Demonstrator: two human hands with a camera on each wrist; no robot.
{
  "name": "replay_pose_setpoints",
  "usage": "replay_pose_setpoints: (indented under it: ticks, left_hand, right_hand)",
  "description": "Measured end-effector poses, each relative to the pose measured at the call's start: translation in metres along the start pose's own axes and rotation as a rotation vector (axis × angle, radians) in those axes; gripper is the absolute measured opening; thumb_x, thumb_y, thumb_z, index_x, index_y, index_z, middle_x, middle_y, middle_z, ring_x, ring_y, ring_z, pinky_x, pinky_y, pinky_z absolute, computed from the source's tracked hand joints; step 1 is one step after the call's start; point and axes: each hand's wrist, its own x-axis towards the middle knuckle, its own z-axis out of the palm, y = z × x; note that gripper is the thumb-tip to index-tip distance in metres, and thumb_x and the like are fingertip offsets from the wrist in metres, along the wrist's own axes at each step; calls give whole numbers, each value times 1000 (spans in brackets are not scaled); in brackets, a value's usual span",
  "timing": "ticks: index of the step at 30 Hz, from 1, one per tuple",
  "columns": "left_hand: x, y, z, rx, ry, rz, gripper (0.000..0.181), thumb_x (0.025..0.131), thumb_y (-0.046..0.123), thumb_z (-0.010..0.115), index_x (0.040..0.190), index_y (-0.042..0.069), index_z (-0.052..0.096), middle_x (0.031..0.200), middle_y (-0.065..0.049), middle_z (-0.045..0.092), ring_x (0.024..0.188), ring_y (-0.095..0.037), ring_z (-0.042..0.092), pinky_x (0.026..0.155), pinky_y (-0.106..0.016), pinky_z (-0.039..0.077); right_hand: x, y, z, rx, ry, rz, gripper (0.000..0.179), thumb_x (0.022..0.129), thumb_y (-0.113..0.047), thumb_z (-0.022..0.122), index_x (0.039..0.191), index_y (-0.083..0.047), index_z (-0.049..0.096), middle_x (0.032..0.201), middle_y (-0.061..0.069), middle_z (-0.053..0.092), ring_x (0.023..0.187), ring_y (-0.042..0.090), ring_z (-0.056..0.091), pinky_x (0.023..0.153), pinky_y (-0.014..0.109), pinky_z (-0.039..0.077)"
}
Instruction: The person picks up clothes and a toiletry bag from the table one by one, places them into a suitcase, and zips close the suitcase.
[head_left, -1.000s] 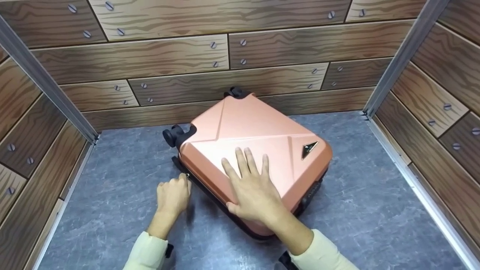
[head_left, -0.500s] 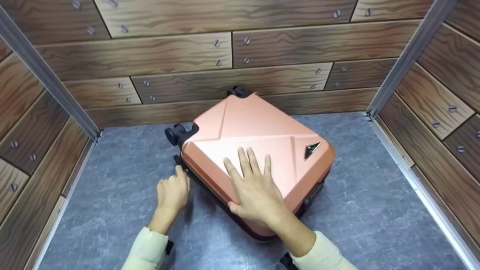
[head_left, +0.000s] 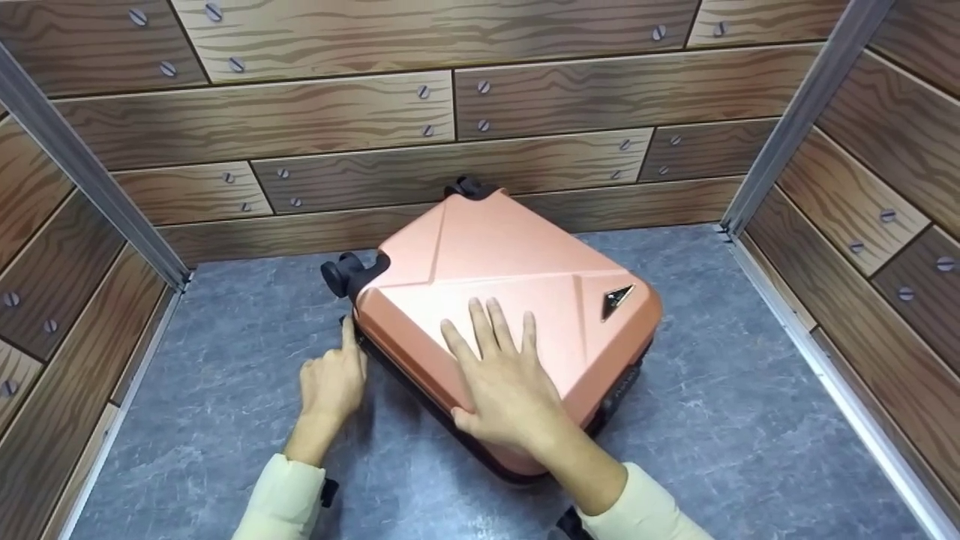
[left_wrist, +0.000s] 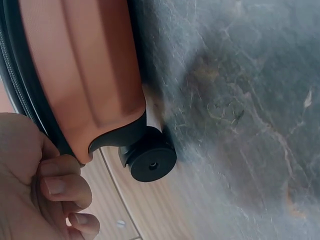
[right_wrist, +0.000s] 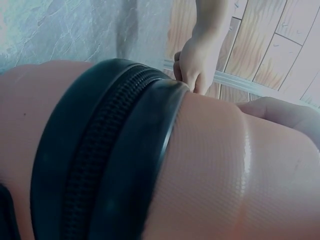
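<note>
A rose-gold hard-shell suitcase (head_left: pixel 517 247) lies flat on the floor, turned cornerwise. The right hand (head_left: pixel 510 390) rests spread on its upper shell, fingers straight; only part of that hand (right_wrist: pixel 285 115) shows in the right wrist view. At the left side, the left hand (head_left: pixel 330 382) is at the black zipper seam (head_left: pixel 405 379) near the wheeled corner. In the left wrist view, the left hand (left_wrist: pixel 30 180) has its fingers curled beside the zipper (left_wrist: pixel 12 65), pinching at the zipper pull, which the fingers hide. Black zipper teeth (right_wrist: pixel 95 145) run round the side in the right wrist view.
Black wheels (head_left: pixel 345 274) stick out at the suitcase's left corner, with another wheel (head_left: pixel 469 187) near the back wall. A combination lock (head_left: pixel 626 379) is on the right side. Wood-patterned walls (head_left: pixel 360 112) enclose the grey marbled floor (head_left: pixel 225 390) on three sides.
The left hand has slid a little along the seam towards the left wheeled corner, its index finger now reaching further forward. The right hand stays on the shell.
</note>
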Motion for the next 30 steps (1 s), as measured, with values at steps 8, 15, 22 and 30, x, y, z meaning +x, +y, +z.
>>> replay_pose_setpoints:
  ticks: [8, 15, 22, 30]
  left_hand:
    - [10, -6, -4, 19, -29, 18, 48, 101, 24, 48, 144, 5, 41, 79, -28, 69, 64, -48, 66, 58, -56, 48]
    - [8, -8, -5, 73, 9, 45, 31, 100, 23, 51, 123, 2, 53, 76, -25, 69, 65, -46, 66, 64, -54, 46]
    - [-17, -8, -9, 85, 49, 93, 20, 100, 21, 50, 106, 3, 55, 66, -19, 66, 57, -41, 63, 64, -51, 44]
    - [-49, 5, -8, 84, 127, 236, 15, 96, 19, 59, 90, 7, 51, 53, -9, 56, 47, -29, 56, 62, -45, 42]
  right_hand:
    - [-1, 1, 0, -3, 0, -1, 106, 75, -57, 75, 160, -22, 21, 165, 22, 12, 153, 41, 11, 115, 72, 9]
    - [-2, 3, 0, 5, 1, -20, 105, 75, -58, 74, 160, -23, 22, 165, 22, 12, 153, 41, 10, 115, 72, 9]
    - [-6, 30, -5, 88, -30, -127, 107, 74, -60, 75, 160, -28, 20, 167, 16, 7, 155, 36, 6, 117, 67, 4]
    - [-13, 87, -6, 166, 2, -255, 102, 77, -72, 67, 159, -29, 24, 168, 1, 15, 155, 24, 13, 122, 56, 9]
